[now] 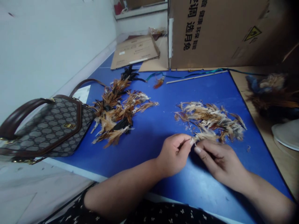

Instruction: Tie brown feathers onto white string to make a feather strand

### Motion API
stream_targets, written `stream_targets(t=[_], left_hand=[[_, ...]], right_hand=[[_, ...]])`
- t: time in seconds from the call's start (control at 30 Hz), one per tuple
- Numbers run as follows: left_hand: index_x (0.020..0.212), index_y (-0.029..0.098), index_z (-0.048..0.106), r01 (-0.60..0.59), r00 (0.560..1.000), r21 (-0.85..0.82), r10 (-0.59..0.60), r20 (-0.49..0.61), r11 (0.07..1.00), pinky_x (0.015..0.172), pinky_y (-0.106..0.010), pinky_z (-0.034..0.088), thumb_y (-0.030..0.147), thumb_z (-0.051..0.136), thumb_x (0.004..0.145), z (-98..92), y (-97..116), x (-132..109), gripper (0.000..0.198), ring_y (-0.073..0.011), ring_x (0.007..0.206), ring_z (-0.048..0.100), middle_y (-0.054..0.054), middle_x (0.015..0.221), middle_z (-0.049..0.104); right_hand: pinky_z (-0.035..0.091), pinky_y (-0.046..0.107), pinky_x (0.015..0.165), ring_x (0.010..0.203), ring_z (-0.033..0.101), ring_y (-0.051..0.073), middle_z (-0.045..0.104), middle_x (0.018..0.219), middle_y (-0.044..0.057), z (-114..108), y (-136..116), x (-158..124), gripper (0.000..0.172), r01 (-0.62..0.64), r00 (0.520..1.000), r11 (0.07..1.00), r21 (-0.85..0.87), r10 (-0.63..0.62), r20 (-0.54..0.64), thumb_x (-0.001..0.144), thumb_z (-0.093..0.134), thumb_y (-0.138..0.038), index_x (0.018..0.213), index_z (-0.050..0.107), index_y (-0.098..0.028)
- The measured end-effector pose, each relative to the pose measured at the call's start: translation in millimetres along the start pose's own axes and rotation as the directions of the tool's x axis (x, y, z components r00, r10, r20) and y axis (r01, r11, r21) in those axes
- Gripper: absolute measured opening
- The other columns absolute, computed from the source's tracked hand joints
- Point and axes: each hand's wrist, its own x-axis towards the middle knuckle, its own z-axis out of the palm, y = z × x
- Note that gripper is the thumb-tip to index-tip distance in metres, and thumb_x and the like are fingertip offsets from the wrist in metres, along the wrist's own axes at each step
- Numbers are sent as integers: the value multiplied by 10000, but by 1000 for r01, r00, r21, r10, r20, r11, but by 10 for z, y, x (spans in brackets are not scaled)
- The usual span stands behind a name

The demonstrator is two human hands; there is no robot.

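Note:
My left hand [174,153] is closed in a pinch, thumb against forefinger, on the stem end of a pale tan feather bunch [206,135]. Close beside it on the right, my right hand [220,161] pinches a thin white strand [195,143] between thumb and forefinger. Whether that strand is thread or a quill I cannot tell. Just beyond both hands lies a loose pile of brown, cream and grey feathers [210,116] on the blue tabletop [149,146]. Farther left spreads another heap of brown and black feather bunches [114,115], some with white thread ends.
A patterned handbag [63,124] stands at the left edge, touching the left heap. Behind are flat cardboard pieces [134,51] and a large carton [221,34]. A thin stick [196,77] and a teal ribbon [205,73] lie before the carton. More feathers [273,96] sit at right.

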Motion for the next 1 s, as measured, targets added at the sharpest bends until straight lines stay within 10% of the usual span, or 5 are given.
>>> stream_targets(t=[0.23, 0.73, 0.9, 1.0], left_hand=[[910, 149, 728, 362, 931, -329, -355, 86, 872, 627, -262, 405, 383, 692, 984, 131, -87, -55, 248, -98, 588, 433, 53, 621, 495], [893, 149, 792, 343, 922, -373, -385, -42, 862, 637, -254, 469, 374, 772, 930, 222, -36, -122, 229, -103, 602, 481, 28, 634, 576], [921, 154, 732, 319, 931, -489, -365, 1, 812, 476, -202, 297, 521, 787, 958, 198, -53, -29, 373, -56, 494, 340, 73, 586, 474], [955, 154, 722, 236, 931, -593, -354, -90, 770, 462, -191, 265, 555, 837, 924, 117, -30, 71, 418, -42, 479, 322, 88, 596, 434]], right_hand=[[396, 282, 592, 581, 488, 123, 501, 691, -45, 228, -82, -47, 282, 113, 992, 990, -87, -117, -41, 1106, 518, -150, 841, 506, -244], [376, 307, 576, 569, 469, 126, 501, 661, -39, 384, -87, -80, 302, 158, 972, 967, -201, -188, -139, 1061, 515, -122, 784, 481, -236], [485, 282, 622, 615, 551, 132, 615, 713, -8, 281, -161, 24, 306, -65, 992, 973, 222, 87, -92, 1123, 542, -275, 836, 631, -216], [546, 294, 580, 589, 563, 143, 680, 773, 17, 154, -115, 99, 279, -245, 928, 760, 601, 363, -81, 1088, 640, -452, 990, 735, -208]])
